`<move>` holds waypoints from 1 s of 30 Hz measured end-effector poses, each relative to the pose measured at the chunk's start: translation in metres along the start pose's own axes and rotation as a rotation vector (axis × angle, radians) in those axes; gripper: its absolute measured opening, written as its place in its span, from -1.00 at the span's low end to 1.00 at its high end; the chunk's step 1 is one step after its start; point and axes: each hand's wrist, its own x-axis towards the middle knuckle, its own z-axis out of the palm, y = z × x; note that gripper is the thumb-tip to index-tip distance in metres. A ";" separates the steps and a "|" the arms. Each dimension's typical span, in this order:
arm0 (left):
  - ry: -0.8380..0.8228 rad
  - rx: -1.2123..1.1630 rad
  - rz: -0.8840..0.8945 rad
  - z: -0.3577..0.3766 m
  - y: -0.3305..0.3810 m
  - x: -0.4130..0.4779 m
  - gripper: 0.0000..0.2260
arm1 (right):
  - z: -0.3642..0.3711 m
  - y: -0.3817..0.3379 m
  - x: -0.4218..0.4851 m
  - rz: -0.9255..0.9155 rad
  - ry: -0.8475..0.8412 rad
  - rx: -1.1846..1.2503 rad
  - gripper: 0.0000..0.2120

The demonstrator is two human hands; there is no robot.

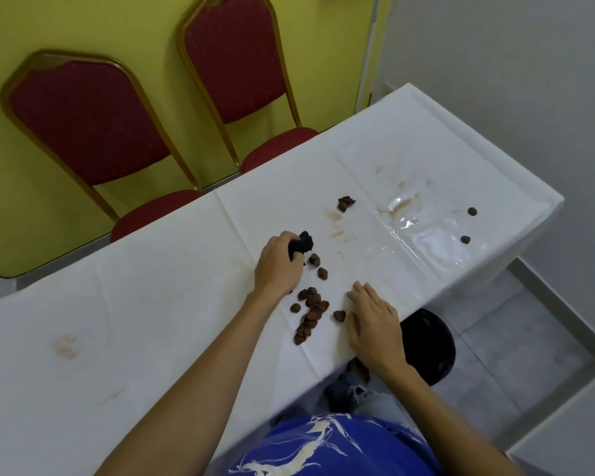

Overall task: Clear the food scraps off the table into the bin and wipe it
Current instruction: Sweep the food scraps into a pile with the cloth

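Two hands are at work here, both mine. My left hand (277, 266) is clenched round a bunched black cloth (303, 244), which sticks out past my fingers and rests on the white-covered table (152, 304). My right hand (375, 326) lies flat, palm down, with its fingers straight and together. It holds nothing and sits close to the table's near edge.

Most of the brown scraps (310, 312) lie in a loose heap on the table between my two hands. One piece (339, 316) is just beside my right thumb, and two more sit just beside the cloth, on the side toward my right hand. A small clump (345, 203) lies beyond the cloth, well past my left fingertips. Two single bits (472, 211) are far out beyond my right hand, on the far side of a shiny wet puddle (409, 221) (brownish at one end).

The black bin (433, 341) stands on the floor below the table edge, just past my right wrist and partly hidden. A faint brown stain (64, 348) marks the cover well off to the side of my left forearm. Two red chairs (90, 125) stand at the far side, beyond my left hand.
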 end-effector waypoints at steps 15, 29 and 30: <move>-0.439 0.172 0.124 0.014 0.012 -0.002 -0.72 | -0.014 0.023 0.007 -0.066 -0.091 0.016 -0.60; 0.065 -0.048 0.185 0.017 0.101 0.122 -0.71 | -0.033 0.052 0.053 -0.096 -0.063 -0.212 -0.51; 0.066 -0.010 0.221 0.024 0.103 0.135 -0.69 | -0.031 0.053 0.053 -0.102 -0.051 -0.211 -0.51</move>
